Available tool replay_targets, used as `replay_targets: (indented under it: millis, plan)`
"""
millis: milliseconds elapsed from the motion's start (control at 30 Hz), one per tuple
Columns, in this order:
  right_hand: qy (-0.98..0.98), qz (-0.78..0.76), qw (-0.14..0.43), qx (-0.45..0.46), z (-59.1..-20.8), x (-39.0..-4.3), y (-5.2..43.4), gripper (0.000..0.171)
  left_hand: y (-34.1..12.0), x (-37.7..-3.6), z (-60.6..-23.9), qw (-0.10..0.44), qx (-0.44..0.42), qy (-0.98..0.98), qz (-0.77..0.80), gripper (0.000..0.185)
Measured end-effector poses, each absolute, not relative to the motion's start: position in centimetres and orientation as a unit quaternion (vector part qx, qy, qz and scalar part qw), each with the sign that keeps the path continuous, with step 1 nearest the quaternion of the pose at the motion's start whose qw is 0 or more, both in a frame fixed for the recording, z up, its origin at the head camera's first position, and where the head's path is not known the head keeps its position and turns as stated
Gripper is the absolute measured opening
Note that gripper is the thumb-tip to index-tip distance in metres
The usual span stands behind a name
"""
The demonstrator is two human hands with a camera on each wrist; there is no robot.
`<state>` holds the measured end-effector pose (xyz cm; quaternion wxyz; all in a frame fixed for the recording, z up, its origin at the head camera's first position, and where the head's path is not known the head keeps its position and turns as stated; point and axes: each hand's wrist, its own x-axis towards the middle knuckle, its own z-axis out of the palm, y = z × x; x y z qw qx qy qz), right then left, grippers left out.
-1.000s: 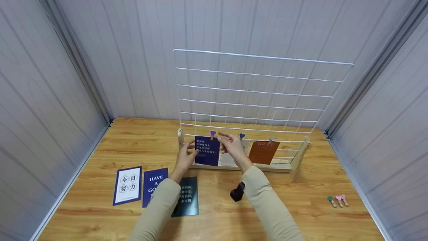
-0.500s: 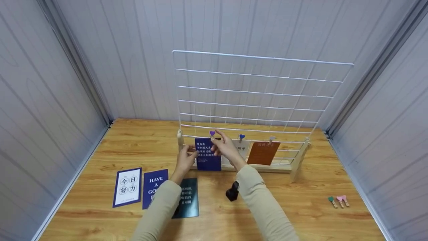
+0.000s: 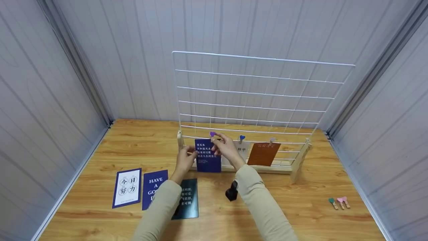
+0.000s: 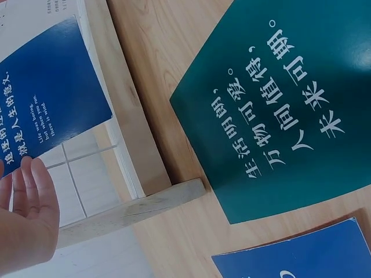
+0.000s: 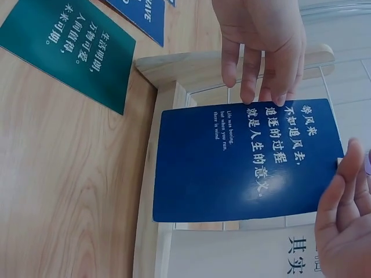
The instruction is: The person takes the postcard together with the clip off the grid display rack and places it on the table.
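Note:
A dark blue card (image 3: 209, 164) with white writing stands upright against the lower part of a white wire grid rack (image 3: 264, 60). My left hand (image 3: 185, 160) pinches its left edge between thumb and fingers, also seen in the right wrist view. At the card's top, my right hand (image 3: 228, 150) pinches a small clothespin with a purple heart (image 3: 212, 134); the fingers hide most of the peg. To the right hang a white card (image 3: 241, 147) under a blue-heart clothespin (image 3: 242, 137) and a rust-orange card (image 3: 264, 154) under a pale clothespin (image 3: 272, 140).
On the wooden table (image 3: 83, 221) at left lie a white card with blue border (image 3: 127, 187), a blue card (image 3: 154, 180) and a dark green card (image 3: 190, 197). Clothespins with green (image 3: 333, 203) and pink (image 3: 340, 202) hearts lie at far right. Wooden feet (image 3: 300, 160) hold the rack.
My right hand has shifted left from the blue card's right edge to the purple-heart clothespin. The card sits slightly lower. My left hand stays at its left edge.

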<state>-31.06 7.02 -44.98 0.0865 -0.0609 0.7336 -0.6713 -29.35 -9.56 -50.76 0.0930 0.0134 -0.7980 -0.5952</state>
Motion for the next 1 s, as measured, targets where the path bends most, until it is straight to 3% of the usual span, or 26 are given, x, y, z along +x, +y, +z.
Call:
replay_targets:
  millis: [300,567,1000]
  plan:
    - [0.723,-0.684,0.084,-0.048,-44.2,-31.4,6.4,0.039,-9.5,-29.6,-50.8,0.112,0.006,-0.8,-0.59,0.012]
    - [0.723,-0.69,0.036,-0.017,-44.3,-31.7,5.9,0.026,-9.5,-29.6,-50.7,0.12,0.007,-0.801,-0.586,0.01]
    - [0.748,-0.662,-0.048,0.015,-44.6,-31.9,5.0,0.02,-9.6,-29.8,-50.7,0.136,0.011,-0.817,-0.56,0.011]
